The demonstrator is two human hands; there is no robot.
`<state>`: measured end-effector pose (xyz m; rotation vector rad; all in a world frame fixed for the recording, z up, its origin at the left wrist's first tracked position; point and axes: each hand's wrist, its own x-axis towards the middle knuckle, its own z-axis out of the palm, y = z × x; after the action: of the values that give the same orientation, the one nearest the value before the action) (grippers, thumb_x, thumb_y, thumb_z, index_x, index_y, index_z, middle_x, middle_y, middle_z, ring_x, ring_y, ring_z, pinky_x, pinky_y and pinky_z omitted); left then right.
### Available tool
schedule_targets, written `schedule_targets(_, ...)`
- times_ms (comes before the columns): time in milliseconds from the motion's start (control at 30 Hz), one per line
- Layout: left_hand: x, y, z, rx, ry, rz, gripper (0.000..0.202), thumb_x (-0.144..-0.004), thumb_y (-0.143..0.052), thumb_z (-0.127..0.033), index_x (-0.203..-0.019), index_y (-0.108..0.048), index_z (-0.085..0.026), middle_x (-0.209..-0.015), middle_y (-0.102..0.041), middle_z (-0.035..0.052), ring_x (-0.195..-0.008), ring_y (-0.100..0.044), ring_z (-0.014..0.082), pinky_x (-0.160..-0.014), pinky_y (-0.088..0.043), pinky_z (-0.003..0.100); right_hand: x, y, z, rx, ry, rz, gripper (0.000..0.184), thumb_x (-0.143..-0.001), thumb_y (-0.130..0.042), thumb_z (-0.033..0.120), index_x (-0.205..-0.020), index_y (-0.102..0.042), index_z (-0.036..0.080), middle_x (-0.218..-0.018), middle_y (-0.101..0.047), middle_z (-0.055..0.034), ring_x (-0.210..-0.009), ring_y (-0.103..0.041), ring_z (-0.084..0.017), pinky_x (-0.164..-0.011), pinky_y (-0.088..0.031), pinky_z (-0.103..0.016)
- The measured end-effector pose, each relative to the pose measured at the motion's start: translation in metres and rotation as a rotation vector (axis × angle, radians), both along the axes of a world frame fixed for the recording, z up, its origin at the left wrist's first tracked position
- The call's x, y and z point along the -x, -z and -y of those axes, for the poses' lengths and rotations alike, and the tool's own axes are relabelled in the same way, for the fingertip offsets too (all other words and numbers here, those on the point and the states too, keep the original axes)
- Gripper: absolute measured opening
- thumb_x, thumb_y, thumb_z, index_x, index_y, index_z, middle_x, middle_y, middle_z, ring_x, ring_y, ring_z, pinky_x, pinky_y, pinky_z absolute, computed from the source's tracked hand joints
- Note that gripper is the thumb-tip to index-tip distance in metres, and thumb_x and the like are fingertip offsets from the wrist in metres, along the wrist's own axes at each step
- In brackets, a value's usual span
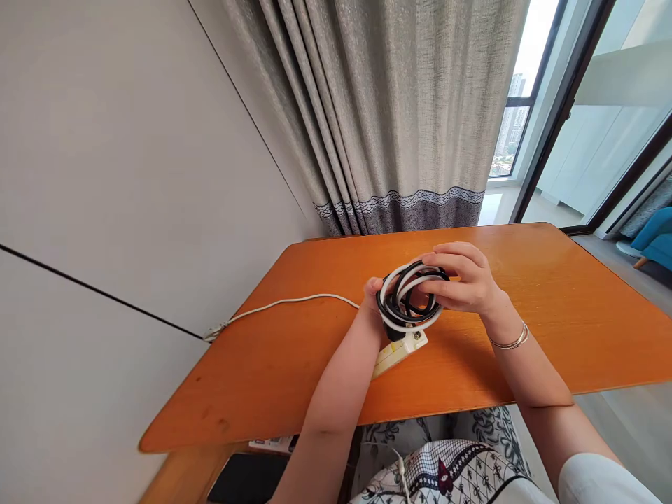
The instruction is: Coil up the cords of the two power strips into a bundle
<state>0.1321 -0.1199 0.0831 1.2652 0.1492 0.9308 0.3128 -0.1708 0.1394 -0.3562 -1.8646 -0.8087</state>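
Note:
A coiled bundle of black and white cables [408, 297] is held above the middle of an orange wooden table [551, 308]. My right hand [465, 280] curls its fingers over the coil's top and right side. Behind the coil's left edge sits my left hand [372, 297], mostly hidden, with a thumb pressed on the loops. Under the coil lies a cream power strip [400, 348], partly covered by my left forearm. Its white cord [283, 304] trails left to the table's edge by the wall.
A grey wall panel runs along the left. A grey curtain [388, 112] hangs behind the table's far edge, with a glass door at the right. A dark phone [246, 479] rests on a lower ledge at the near left.

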Motion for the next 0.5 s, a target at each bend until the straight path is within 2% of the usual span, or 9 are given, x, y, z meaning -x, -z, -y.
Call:
schedule_targets(133,-0.006,-0.001,-0.001,0.050,0.090,0.064,0.077,-0.055,-0.073,-0.076,-0.107,-0.060,-0.021,-0.093,-0.069,0.0096,-0.101,-0.068,0.0339,-0.068,-0.060,0.039,0.001,0.000,0.000,-0.008,0.030,-0.058,0.015,-0.090,-0.062,0.022,-0.084,-0.072,0.033,-0.094,-0.061,-0.0025,-0.100,-0.056,-0.018,-0.086,-0.052,-0.035)
schedule_targets(300,-0.014,-0.020,0.009,0.059,0.180,0.051,0.081,-0.046,-0.081,-0.068,-0.107,-0.055,-0.022,-0.101,-0.067,0.0114,-0.101,-0.067,0.0327,-0.069,-0.060,0.037,0.000,0.004,-0.005,-0.021,0.103,-0.105,0.025,-0.087,-0.059,0.015,-0.082,-0.072,0.037,-0.082,-0.055,-0.0006,-0.093,-0.053,-0.017,-0.084,-0.045,-0.035)
schedule_targets(433,-0.017,-0.033,0.019,0.122,0.150,0.095,0.074,-0.048,-0.083,-0.053,-0.110,-0.053,-0.024,-0.104,-0.066,0.0085,-0.099,-0.066,0.0279,-0.078,-0.060,0.037,0.000,0.006,-0.008,-0.057,0.172,-0.123,0.028,-0.085,-0.057,0.011,-0.080,-0.069,0.035,-0.078,-0.056,0.0009,-0.091,-0.054,-0.016,-0.087,-0.042,-0.037)
schedule_targets(500,-0.018,-0.036,0.024,0.134,0.120,0.136,0.071,-0.052,-0.083,-0.046,-0.113,-0.052,-0.026,-0.108,-0.064,0.0063,-0.097,-0.066,0.0235,-0.080,-0.059,0.033,0.001,0.006,-0.008,-0.087,0.167,-0.123,0.027,-0.085,-0.057,0.008,-0.079,-0.068,0.032,-0.077,-0.059,0.0016,-0.090,-0.055,-0.016,-0.089,-0.042,-0.037)
